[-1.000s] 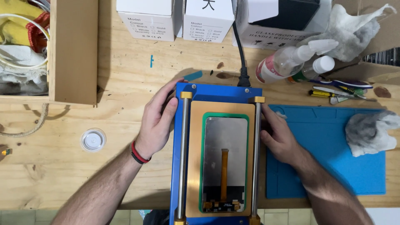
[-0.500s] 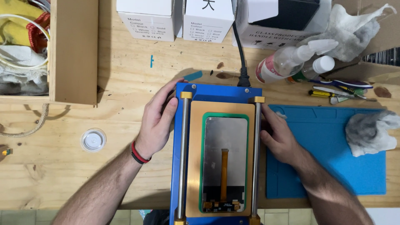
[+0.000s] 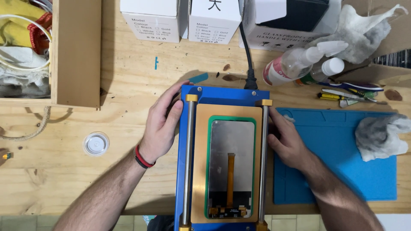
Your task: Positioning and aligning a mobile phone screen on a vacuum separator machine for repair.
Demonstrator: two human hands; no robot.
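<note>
A blue screen-separator machine (image 3: 222, 93) with two metal rails stands on the wooden bench. On its tan plate lies a phone display panel (image 3: 231, 143) face down inside a green frame, an orange flex cable running down its back. My left hand (image 3: 162, 125) rests flat against the machine's left side, fingers along the left rail. Against the right side lies my right hand (image 3: 286, 139), fingers touching the right rail. Neither hand grips anything; the fingers are loosely apart.
A blue silicone mat (image 3: 338, 158) with a crumpled grey cloth (image 3: 382, 134) lies to the right. Spray bottles (image 3: 299, 64), small tools (image 3: 346, 94) and white boxes (image 3: 180, 17) line the back. A wooden crate (image 3: 77, 55) stands at left; a round white cap (image 3: 96, 143) lies nearby. A black power cable (image 3: 247, 55) feeds the machine.
</note>
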